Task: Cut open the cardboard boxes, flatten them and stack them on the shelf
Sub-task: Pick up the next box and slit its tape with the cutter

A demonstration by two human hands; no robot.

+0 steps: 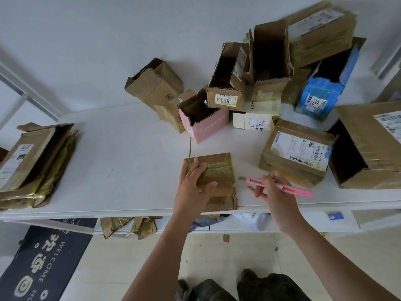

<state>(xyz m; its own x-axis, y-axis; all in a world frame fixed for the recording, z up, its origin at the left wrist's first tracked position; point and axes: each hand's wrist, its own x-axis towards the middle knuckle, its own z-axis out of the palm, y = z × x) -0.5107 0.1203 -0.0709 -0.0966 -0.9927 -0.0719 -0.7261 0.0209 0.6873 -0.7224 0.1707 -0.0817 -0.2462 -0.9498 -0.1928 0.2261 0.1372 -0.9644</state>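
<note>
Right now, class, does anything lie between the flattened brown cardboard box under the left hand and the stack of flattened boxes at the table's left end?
Nothing visible does. Bare white table top separates the flattened brown cardboard box, pressed by the left hand, from the stack of flattened boxes.

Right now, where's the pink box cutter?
In the head view the pink box cutter is in the right hand, above the table's front edge, just right of the taped flat box that the left hand presses.
</note>
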